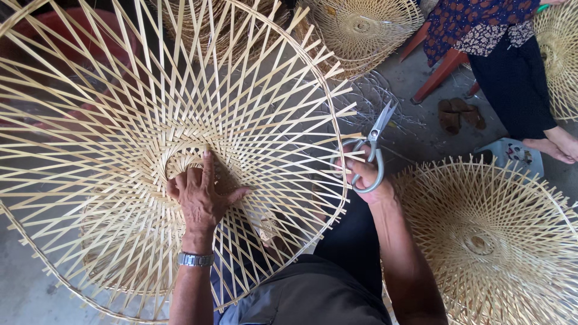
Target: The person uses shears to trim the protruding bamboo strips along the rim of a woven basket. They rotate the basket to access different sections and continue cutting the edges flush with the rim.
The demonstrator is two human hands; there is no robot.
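Observation:
A large round frame of woven bamboo strips (120,96) fills the left and middle of the head view, tilted up on my lap. My left hand (201,195), with a metal watch on the wrist, presses flat against the weave beside the small round opening at its centre. My right hand (364,177) grips grey-handled scissors (374,150) at the frame's right rim, blades pointing up and slightly apart near the protruding strip ends.
A finished bamboo frame (500,241) lies at the lower right and others (361,27) sit at the top. A person in dark trousers (512,78) sits on a red chair at the upper right, bare feet by sandals (460,114). Grey concrete floor lies underneath.

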